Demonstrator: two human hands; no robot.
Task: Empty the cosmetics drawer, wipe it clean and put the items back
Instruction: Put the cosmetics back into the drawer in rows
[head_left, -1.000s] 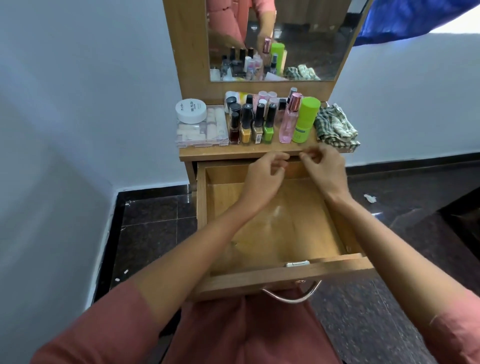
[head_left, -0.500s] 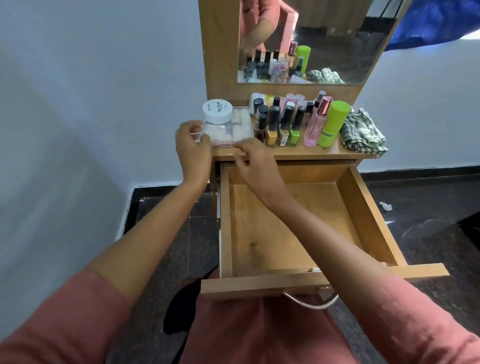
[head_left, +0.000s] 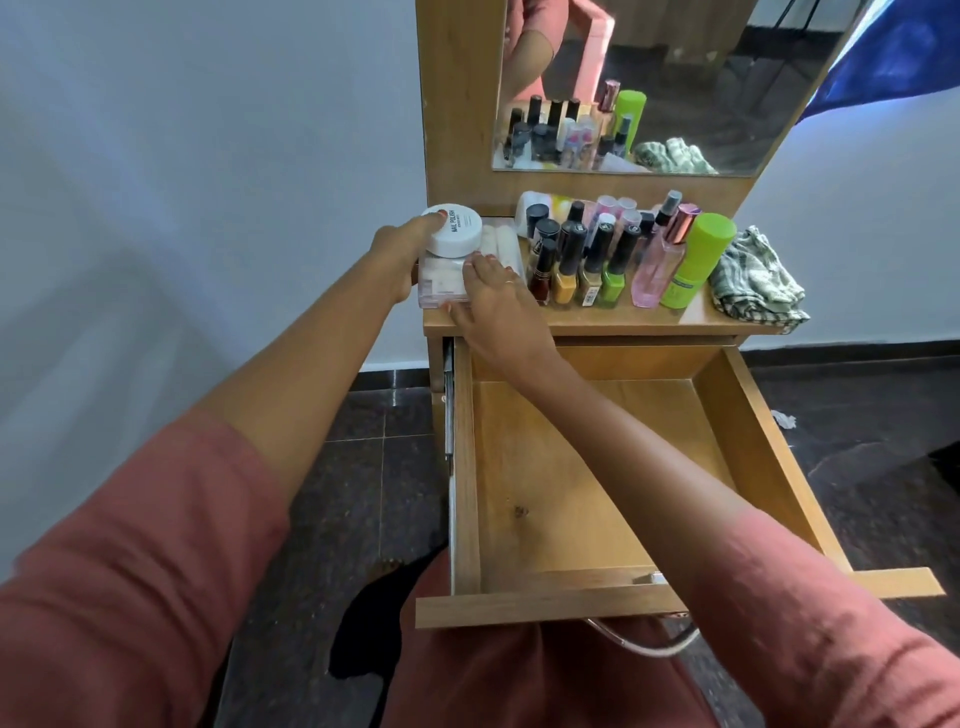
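The wooden drawer (head_left: 748, 431) is pulled out and has nothing in it. On the dresser top (head_left: 613, 323) lies a clear plastic box (head_left: 441, 283) of white pads, with a white round jar (head_left: 453, 231) labelled nail polish on top. My left hand (head_left: 402, 254) grips the box's left end, a finger lying on the jar's lid. My right hand (head_left: 496, 306) grips the box's front right corner. Right of the box stand several nail polish bottles (head_left: 582, 265), a pink spray bottle (head_left: 660, 260) and a green tube (head_left: 696, 262).
A folded checked cloth (head_left: 753, 280) lies at the right end of the dresser top. A mirror (head_left: 665, 83) rises behind the items. A white wall is on the left and dark floor tiles (head_left: 363, 467) lie below. The drawer's metal handle (head_left: 644, 642) is above my lap.
Both hands left the back of the drawer and moved left to the clear box on the dresser top. They now hold its two ends, and the view has swung left.
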